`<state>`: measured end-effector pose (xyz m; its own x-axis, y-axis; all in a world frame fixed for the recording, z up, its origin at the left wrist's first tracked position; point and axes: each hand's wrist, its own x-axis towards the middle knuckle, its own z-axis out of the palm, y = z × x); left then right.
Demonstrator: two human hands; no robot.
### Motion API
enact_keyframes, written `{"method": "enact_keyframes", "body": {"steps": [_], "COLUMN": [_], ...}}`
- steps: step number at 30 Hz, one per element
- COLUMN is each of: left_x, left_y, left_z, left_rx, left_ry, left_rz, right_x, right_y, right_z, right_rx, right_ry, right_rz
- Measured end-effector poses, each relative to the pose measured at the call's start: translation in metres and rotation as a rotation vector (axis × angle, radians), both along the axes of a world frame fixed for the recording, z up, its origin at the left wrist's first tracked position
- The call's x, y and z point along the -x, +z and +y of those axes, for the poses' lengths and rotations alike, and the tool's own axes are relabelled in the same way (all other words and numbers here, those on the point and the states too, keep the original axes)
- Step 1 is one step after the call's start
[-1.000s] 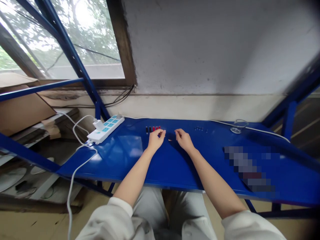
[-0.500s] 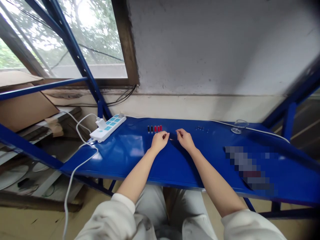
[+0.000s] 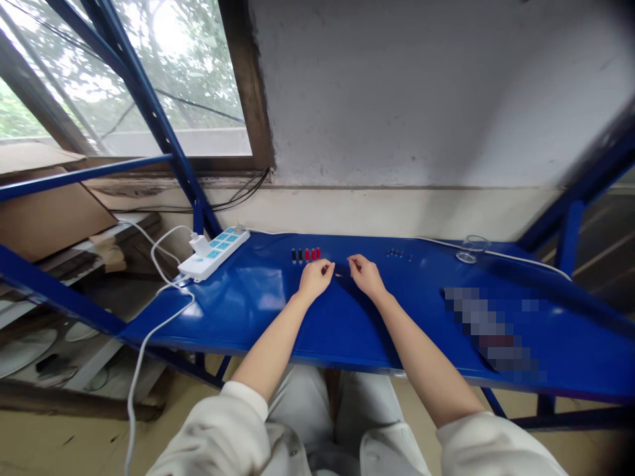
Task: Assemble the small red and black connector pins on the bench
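Over the blue table (image 3: 258,330), my left hand (image 3: 315,279) is closed, thumb and fingers pinched together. Whatever it may hold is too small to name. A short way to its right, my right hand (image 3: 366,272) is closed in a similar pinch, its contents also unclear. A small gap separates the two hands. Just behind my left hand stands a row of small black cylinders (image 3: 296,255) and red cylinders (image 3: 312,254) with silvery ends. Beyond my right hand lie several tiny pin-like pieces (image 3: 397,253), too small to identify.
A white power strip (image 3: 214,254) with a plugged-in cord lies at the left. Towards the back right is a clear glass cup (image 3: 473,248), near a white cable (image 3: 526,263). A blurred-out dark object (image 3: 489,330) rests at the right. Blue frame posts (image 3: 569,241) flank the table.
The view has shifted very slightly. Both hands keep nearly the same pinched pose and spacing, and the objects on the table stay put.
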<state>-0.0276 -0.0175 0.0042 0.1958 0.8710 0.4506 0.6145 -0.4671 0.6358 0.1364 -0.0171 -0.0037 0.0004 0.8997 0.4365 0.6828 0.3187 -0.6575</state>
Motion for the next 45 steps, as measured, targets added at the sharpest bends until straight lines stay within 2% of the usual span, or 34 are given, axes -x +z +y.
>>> {"method": "enact_keyframes", "body": {"steps": [16, 21, 27, 33, 40, 45], "left_x": [0.0, 0.001, 0.0, -0.004, -0.002, 0.0], "left_y": [-0.002, 0.001, 0.008, 0.009, 0.004, 0.003], "left_z": [0.0, -0.002, -0.005, 0.006, 0.017, 0.019], "left_rx": [0.0, 0.055, 0.06, 0.118, 0.134, 0.006], "left_ry": [0.016, 0.098, 0.304, 0.351, 0.353, 0.324], "left_rz": [0.056, 0.227, 0.32, 0.422, 0.423, 0.252], "right_x": [0.0, 0.0, 0.002, 0.002, 0.005, 0.006], "right_y": [0.0, -0.002, 0.0, 0.0, 0.001, 0.0], "right_z": [-0.001, 0.001, 0.001, 0.001, -0.002, -0.002], "right_rx": [0.013, 0.01, 0.006, 0.009, -0.004, -0.002], "right_ry": [-0.002, -0.001, 0.019, 0.04, 0.081, 0.09], "right_rz": [-0.011, -0.005, 0.009, -0.001, -0.001, -0.004]}}
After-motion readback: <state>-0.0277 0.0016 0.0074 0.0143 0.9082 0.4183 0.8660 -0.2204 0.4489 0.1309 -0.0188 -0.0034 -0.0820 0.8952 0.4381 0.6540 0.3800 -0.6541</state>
